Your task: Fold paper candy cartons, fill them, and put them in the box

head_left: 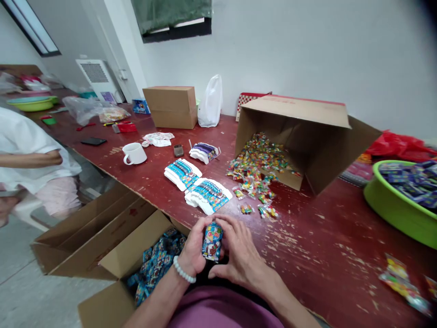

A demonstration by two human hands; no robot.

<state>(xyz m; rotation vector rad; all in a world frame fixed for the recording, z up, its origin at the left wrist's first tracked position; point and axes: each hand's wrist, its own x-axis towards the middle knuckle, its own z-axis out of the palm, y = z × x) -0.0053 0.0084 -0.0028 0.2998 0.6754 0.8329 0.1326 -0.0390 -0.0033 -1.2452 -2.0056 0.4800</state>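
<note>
Just over the table's front edge, a small blue printed packet [212, 241] is between my two hands. My left hand [194, 249], with a pale bead bracelet on its wrist, is closed around the packet's left side. Curled along its top and right side are the fingers of my right hand [241, 248], its thumb held lower. Beyond my hands lie two fanned stacks of flat blue-and-white packets, a nearer stack [209, 195] and a farther stack [183, 173]. Several small clear bags of colourful candies [268, 211] lie to their right.
A tipped carton [293, 111] spills candy bags onto the red table [300, 246]. Below left, an open box [112, 300] holds blue packets. A green basin [392, 214] stands right. A white mug [134, 154] and closed carton [170, 107] are farther back. A person [37, 159] sits left.
</note>
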